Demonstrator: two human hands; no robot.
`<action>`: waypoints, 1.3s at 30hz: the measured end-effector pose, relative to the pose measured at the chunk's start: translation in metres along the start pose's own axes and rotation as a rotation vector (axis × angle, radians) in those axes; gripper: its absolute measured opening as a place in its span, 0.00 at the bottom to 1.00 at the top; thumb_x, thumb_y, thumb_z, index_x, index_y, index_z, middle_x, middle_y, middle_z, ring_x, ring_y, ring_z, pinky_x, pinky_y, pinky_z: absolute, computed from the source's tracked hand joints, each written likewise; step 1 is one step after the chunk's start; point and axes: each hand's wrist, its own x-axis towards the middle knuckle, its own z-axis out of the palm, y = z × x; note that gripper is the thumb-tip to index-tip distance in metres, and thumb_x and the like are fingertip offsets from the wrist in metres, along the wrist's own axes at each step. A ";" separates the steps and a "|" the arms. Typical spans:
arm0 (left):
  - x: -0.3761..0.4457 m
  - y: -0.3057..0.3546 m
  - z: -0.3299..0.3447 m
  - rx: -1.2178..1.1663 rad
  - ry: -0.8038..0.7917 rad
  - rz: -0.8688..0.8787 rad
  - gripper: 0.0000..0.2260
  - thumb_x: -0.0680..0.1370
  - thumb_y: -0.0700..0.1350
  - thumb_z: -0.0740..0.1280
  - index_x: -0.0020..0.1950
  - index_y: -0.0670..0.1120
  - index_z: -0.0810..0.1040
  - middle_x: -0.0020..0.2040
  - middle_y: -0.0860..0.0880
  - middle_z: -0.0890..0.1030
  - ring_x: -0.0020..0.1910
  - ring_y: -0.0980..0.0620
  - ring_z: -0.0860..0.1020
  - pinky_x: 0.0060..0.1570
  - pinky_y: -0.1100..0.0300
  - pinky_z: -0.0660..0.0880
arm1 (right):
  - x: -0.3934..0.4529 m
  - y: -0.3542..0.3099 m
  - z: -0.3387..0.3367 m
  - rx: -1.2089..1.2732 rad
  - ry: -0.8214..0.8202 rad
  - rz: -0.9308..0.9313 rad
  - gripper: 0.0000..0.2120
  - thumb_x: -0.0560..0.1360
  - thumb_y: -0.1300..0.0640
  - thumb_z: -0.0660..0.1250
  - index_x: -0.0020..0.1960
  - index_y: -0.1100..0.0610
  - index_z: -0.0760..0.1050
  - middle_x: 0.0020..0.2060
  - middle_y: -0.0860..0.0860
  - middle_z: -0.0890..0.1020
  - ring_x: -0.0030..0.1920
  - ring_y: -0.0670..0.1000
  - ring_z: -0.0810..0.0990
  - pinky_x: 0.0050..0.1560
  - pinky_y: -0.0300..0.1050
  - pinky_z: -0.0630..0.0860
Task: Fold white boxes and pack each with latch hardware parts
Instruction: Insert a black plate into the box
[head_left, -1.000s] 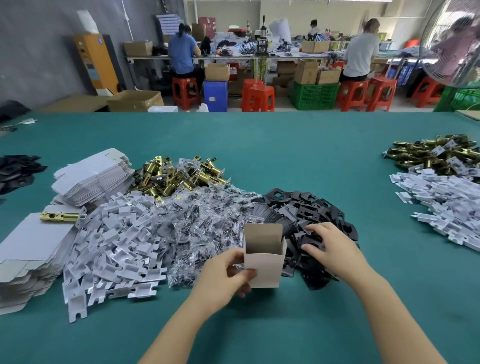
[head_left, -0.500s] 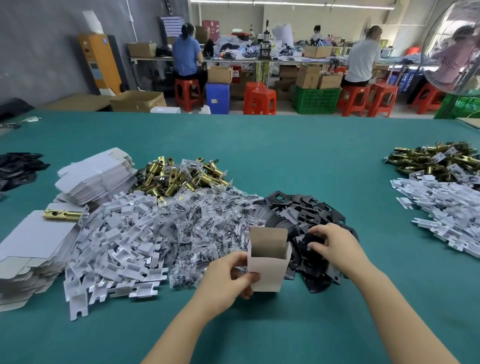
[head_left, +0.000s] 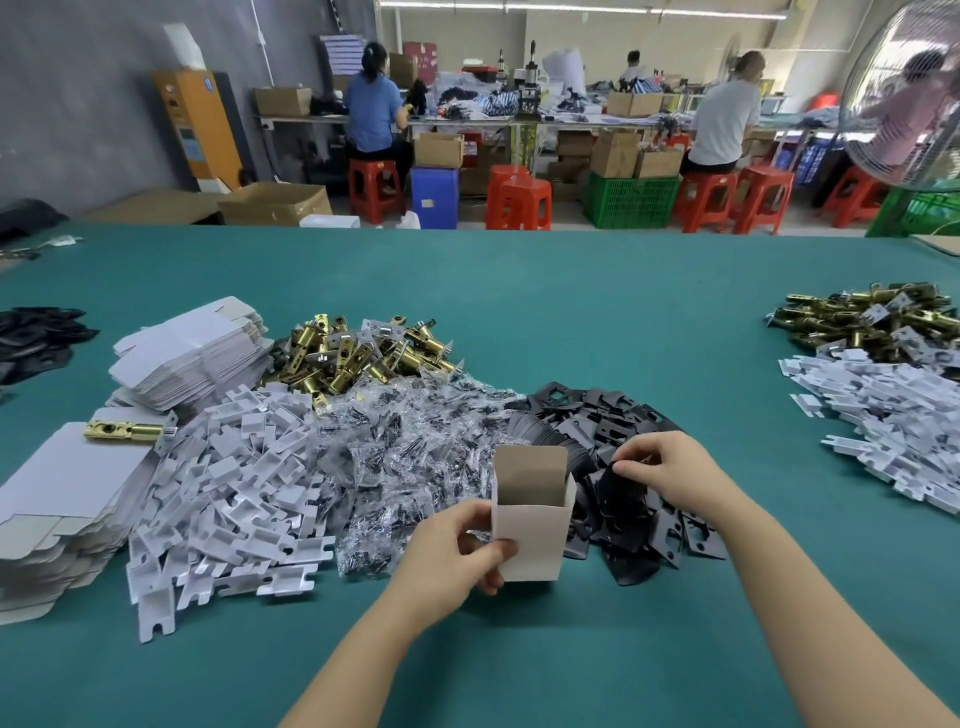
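A folded white box (head_left: 530, 525) stands upright on the green table with its top flap open. My left hand (head_left: 457, 551) grips its left side. My right hand (head_left: 670, 473) pinches a black plate (head_left: 618, 488) just above the pile of black plates (head_left: 597, 431), to the right of the box. Left of the box lie bagged screws (head_left: 405, 447), white plastic inserts (head_left: 228, 483) and brass latches (head_left: 358, 353). Flat white box blanks (head_left: 187, 353) are stacked at the far left.
A second stack of flat blanks (head_left: 57, 483) carries one brass latch (head_left: 124, 430). At the right edge lie more brass latches (head_left: 872, 317) and white inserts (head_left: 893, 415). Another heap of black parts (head_left: 36, 338) lies at the left edge. People sit on stools beyond the table.
My right hand has closed its fingers on a black plate and lifted it slightly from the pile. My left hand keeps holding the box in the same place.
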 end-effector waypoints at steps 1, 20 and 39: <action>0.000 0.000 0.000 -0.001 -0.003 0.005 0.11 0.78 0.39 0.72 0.57 0.51 0.81 0.46 0.50 0.87 0.33 0.47 0.84 0.30 0.64 0.75 | 0.000 -0.001 -0.004 0.022 0.014 -0.023 0.07 0.78 0.54 0.73 0.43 0.44 0.82 0.41 0.43 0.85 0.41 0.47 0.82 0.39 0.37 0.73; -0.001 0.006 0.002 0.000 -0.001 0.000 0.10 0.79 0.38 0.71 0.58 0.48 0.81 0.37 0.51 0.86 0.30 0.50 0.82 0.28 0.66 0.73 | -0.028 -0.066 -0.034 0.703 0.088 -0.201 0.12 0.80 0.58 0.70 0.39 0.51 0.82 0.38 0.55 0.86 0.32 0.53 0.84 0.23 0.39 0.71; -0.005 0.005 0.000 0.025 -0.018 0.000 0.10 0.79 0.41 0.72 0.57 0.52 0.80 0.37 0.51 0.86 0.31 0.51 0.83 0.31 0.67 0.73 | -0.045 -0.091 -0.021 0.202 0.278 -0.654 0.09 0.74 0.74 0.72 0.47 0.61 0.82 0.52 0.49 0.86 0.55 0.42 0.85 0.59 0.37 0.80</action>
